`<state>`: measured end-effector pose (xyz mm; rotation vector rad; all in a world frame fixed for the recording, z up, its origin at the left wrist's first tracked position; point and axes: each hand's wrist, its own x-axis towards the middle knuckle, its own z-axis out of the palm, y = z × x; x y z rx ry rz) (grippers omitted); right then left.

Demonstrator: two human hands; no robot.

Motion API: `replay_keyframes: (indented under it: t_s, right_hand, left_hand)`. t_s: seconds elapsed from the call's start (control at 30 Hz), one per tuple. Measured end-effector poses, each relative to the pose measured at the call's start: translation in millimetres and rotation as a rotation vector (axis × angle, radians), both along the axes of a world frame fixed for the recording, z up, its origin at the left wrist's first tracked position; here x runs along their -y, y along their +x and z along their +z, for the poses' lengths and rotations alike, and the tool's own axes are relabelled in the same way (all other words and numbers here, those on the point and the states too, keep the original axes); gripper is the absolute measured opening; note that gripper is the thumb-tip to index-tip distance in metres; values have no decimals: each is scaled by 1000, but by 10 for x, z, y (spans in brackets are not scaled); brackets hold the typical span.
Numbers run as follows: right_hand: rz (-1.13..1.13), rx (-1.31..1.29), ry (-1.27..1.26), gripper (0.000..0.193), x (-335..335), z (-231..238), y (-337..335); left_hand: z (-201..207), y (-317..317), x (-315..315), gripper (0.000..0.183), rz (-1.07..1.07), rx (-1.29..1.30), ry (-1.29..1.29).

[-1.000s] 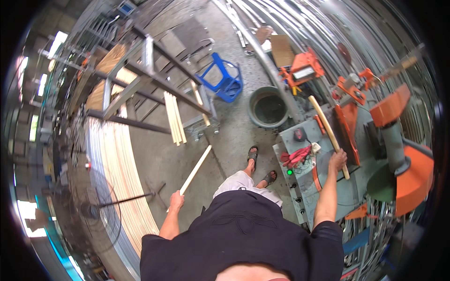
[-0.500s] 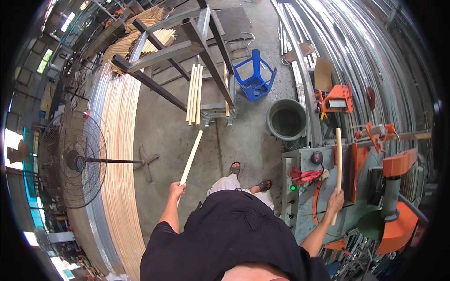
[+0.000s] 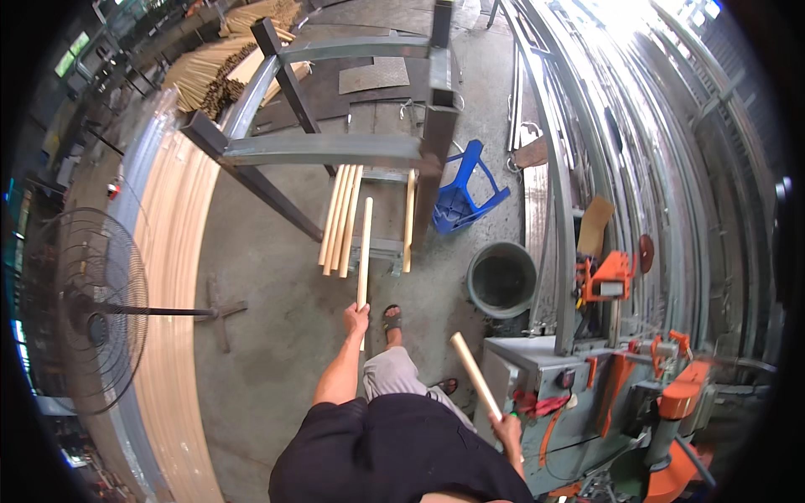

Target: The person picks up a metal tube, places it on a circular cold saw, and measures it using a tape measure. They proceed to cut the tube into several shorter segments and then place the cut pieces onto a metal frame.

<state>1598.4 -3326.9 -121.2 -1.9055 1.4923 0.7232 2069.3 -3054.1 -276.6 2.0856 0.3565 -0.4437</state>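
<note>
My left hand (image 3: 356,320) is closed round a long pale yellow rod (image 3: 366,251), held nearly upright in view with its far end close to the metal frame. A second, similar pale rod (image 3: 475,373) is gripped in my right hand (image 3: 507,427), tilted toward the upper left beside the grey machine. Ahead, several matching rods (image 3: 341,222) lie side by side at the lower part of the metal frame (image 3: 327,149), and one single rod (image 3: 409,222) lies apart at its right. The lower end of the right rod is partly hidden by my hand.
A blue plastic stool (image 3: 457,205) lies tipped beside the frame, with a dark round bucket (image 3: 501,281) nearer. At right stands a grey machine (image 3: 537,356) with orange parts, beyond it long metal bars (image 3: 662,168). Left are a fan (image 3: 96,318) and long pale strips (image 3: 172,318).
My view has turned right and moved closer to the frame. The left rod now reaches nearer the row of rods. My right hand has drawn its rod leftward, away from over the machine.
</note>
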Motion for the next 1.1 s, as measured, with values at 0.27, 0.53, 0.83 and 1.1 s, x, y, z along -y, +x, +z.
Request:
replay_keyframes:
  t_s: [0.27,0.53,0.83,1.1]
  right_hand:
    - [82,-270,78,57,-312,375,747]
    - [72,-257,271,43,-401,232,1957]
    - [29,292,663,23,-590,355,4514]
    - [101,495,721,25,-923,-147,5804]
  left_hand:
    - [-996,1581,1386,28,22,172,-22]
    - [-1693,2210,1513,47,-65,324,-191]
    - [-1295,1241,-133,51,-291,-111,-19]
    - [-827,-1133,-2767,37,-355,-336,398]
